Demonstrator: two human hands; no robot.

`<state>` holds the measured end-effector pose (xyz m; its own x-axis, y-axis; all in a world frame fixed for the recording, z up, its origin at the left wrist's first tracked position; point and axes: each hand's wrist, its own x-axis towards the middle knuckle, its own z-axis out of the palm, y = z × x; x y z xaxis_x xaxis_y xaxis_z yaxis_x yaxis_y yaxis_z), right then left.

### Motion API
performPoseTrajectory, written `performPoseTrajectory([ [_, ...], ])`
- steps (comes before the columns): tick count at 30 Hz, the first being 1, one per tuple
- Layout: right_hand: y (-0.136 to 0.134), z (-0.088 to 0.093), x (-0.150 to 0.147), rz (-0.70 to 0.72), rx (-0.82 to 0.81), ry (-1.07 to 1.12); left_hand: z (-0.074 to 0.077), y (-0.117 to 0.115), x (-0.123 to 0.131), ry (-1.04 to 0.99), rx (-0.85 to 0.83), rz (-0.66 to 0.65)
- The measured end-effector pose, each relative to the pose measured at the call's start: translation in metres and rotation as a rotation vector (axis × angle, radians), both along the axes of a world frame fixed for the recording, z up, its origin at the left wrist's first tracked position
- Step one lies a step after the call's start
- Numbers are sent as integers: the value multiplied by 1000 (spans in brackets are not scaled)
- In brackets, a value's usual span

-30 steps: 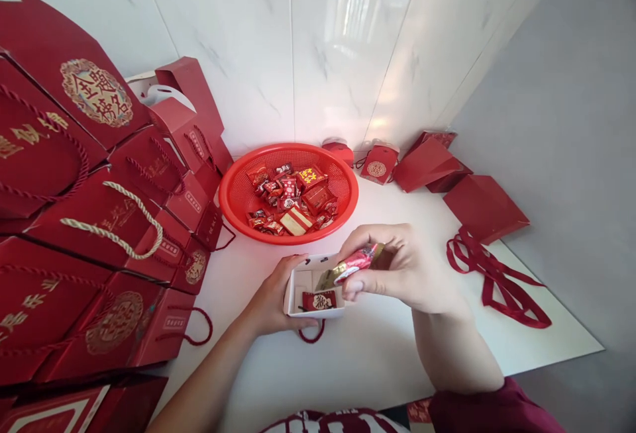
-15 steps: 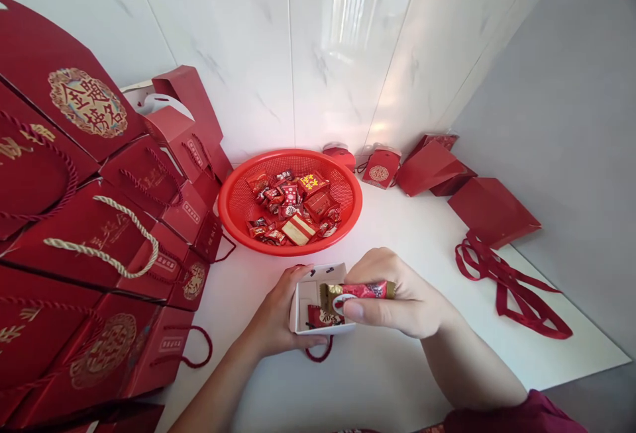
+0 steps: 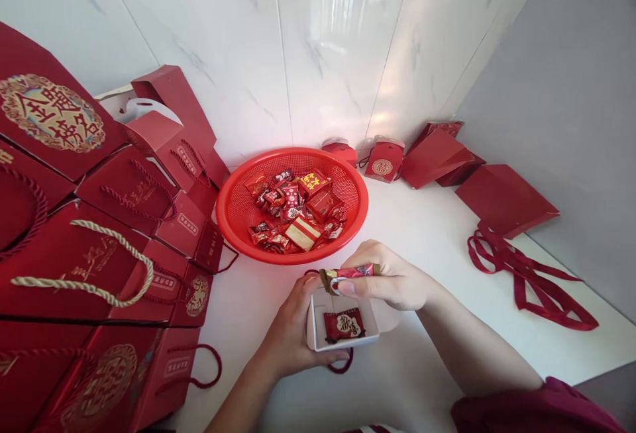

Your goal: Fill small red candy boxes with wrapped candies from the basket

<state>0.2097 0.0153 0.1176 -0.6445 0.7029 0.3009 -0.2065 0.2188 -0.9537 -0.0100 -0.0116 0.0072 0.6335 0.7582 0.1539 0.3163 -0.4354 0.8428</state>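
My left hand (image 3: 293,327) is wrapped round a small gift box (image 3: 344,342) whose white inside faces me; a dark red cord loops out below it. Inside lies a red candy packet (image 3: 344,324) with a white patch and dark lettering. Between thumb and fingers, my right hand (image 3: 390,277) pinches a candy bar (image 3: 355,277) in a red and gold wrapper, just over the box's far edge. Beyond both hands stands a red plastic basket (image 3: 293,259) with several wrapped sweets and a cream packet with a red band (image 3: 303,232).
Red gift boxes (image 3: 124,267) with cord handles are stacked at the left. Along the tiled wall are small red boxes (image 3: 385,159) and folded red cartons (image 3: 504,198). A dark red ribbon (image 3: 529,274) lies on the white table (image 3: 422,218) at the right.
Both hands and the box sit slightly further right in view as the view shifts. The candy bar has moved from over the box's middle toward its far edge, uncovering the packet inside.
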Motion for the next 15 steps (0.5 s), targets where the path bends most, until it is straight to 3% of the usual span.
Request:
performPoseTrajectory([
  [8, 0, -1, 0, -32, 9, 14, -6, -1, -5, 38, 5, 9],
  [15, -5, -4, -2, -62, 43, -38, -2, -2, -5, 33, 24, 15],
])
